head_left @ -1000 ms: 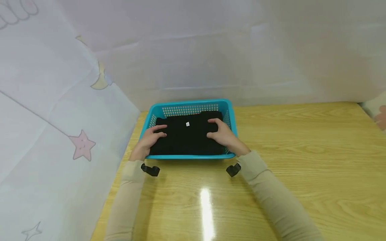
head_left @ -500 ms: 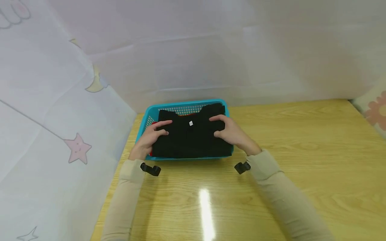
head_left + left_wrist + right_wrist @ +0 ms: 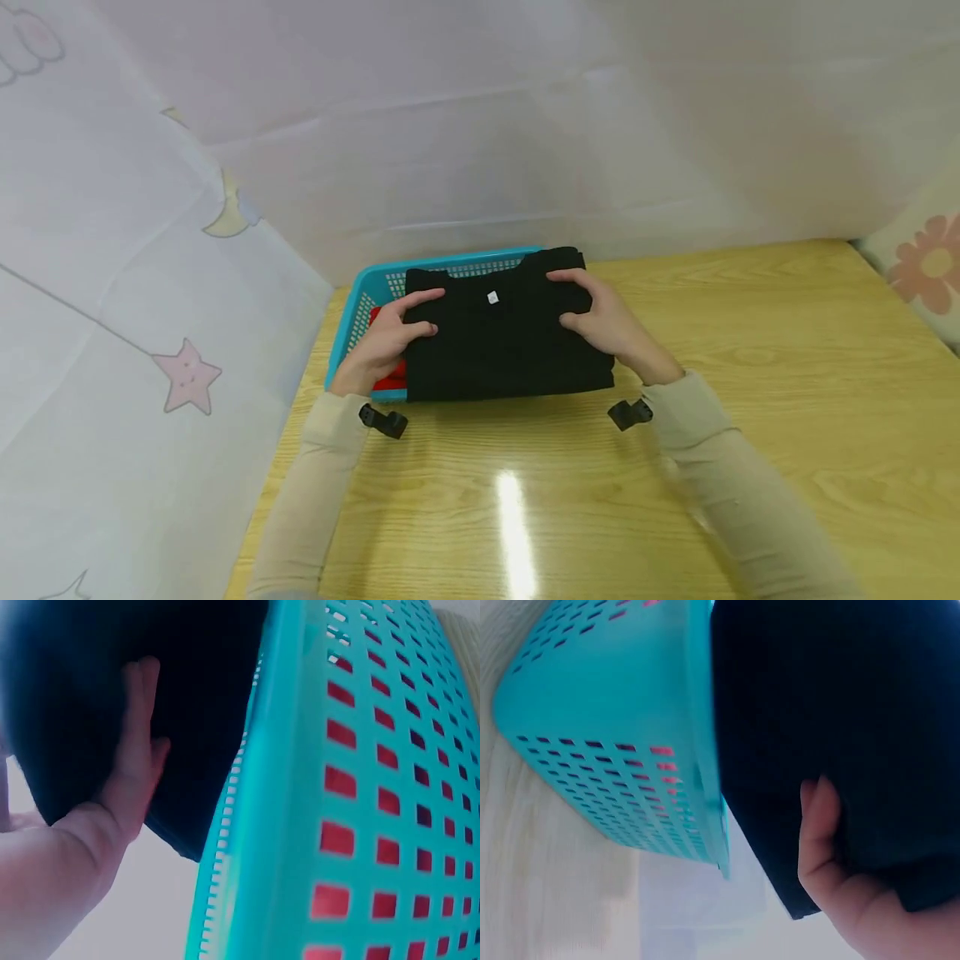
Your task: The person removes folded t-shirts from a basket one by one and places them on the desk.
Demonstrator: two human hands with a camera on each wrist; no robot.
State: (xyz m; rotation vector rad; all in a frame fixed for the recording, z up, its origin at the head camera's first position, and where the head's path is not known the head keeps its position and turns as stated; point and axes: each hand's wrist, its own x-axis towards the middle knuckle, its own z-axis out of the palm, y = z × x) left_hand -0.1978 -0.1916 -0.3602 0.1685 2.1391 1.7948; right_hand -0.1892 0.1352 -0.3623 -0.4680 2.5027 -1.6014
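Observation:
A folded black shirt [image 3: 502, 354] with a small white label near its neckline is held up over the blue basket [image 3: 465, 261], shifted to its right side. My left hand [image 3: 386, 337] grips the shirt's left side, thumb and index finger on top, the other fingers hidden. On the opposite side, my right hand [image 3: 611, 321] holds it the same way. The left wrist view has the shirt [image 3: 191, 712] just above the basket's rim. In the right wrist view, the shirt's edge [image 3: 761, 840] sticks out past the basket wall [image 3: 592, 697]. Red cloth [image 3: 390, 382] lies inside the basket.
The basket stands on a wooden table [image 3: 750, 358] near its back left corner. A pale wall covering [image 3: 450, 150] rises behind it, and a patterned one with a pink star [image 3: 187, 377] borders the left side. The table surface extends to the right and front.
Both hands have lifted the black shirt out of the basket and carried it rightward. Red cloth beneath it has come into view, and the head view has shifted slightly.

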